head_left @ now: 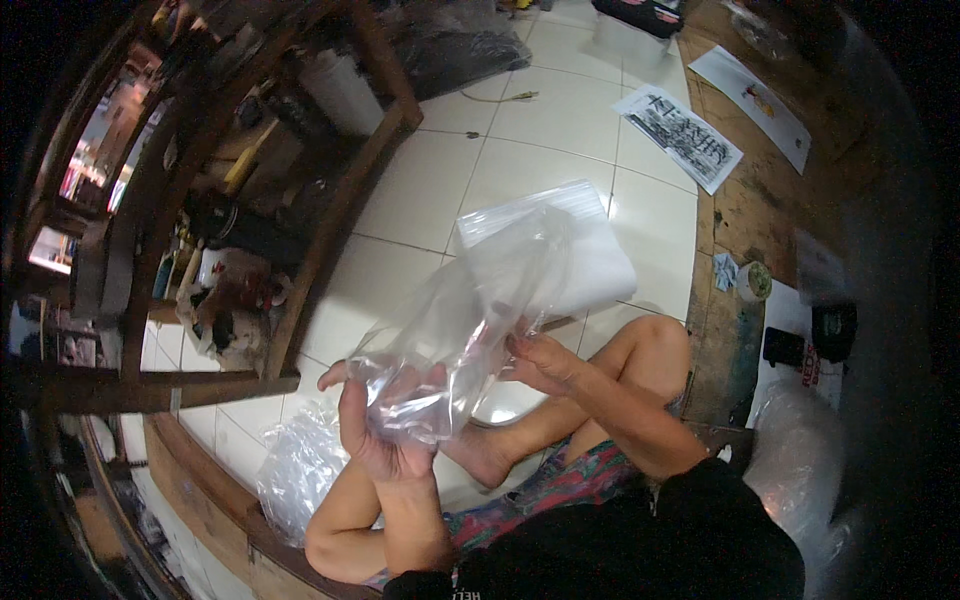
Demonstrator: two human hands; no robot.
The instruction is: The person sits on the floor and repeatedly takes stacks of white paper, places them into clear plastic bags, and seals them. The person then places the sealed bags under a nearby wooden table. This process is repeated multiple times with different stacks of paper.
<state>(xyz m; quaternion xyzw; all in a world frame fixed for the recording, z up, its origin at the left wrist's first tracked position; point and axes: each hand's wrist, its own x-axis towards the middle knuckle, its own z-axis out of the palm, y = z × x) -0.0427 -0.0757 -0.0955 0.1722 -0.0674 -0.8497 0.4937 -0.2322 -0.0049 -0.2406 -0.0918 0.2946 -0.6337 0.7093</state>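
The left hand, palm up with wrist bent back, is closing its grip on the bottom of a clear plastic bag. The right hand is pinching the bag's side, forearm crossing the knee. The bag is hanging above the tiled floor, beside a wooden shelf.

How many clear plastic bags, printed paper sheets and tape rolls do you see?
Clear bags: 3 - held bag, pile by knee, pile at right
Printed sheets: 2 -
Tape rolls: 1 -
Total: 6
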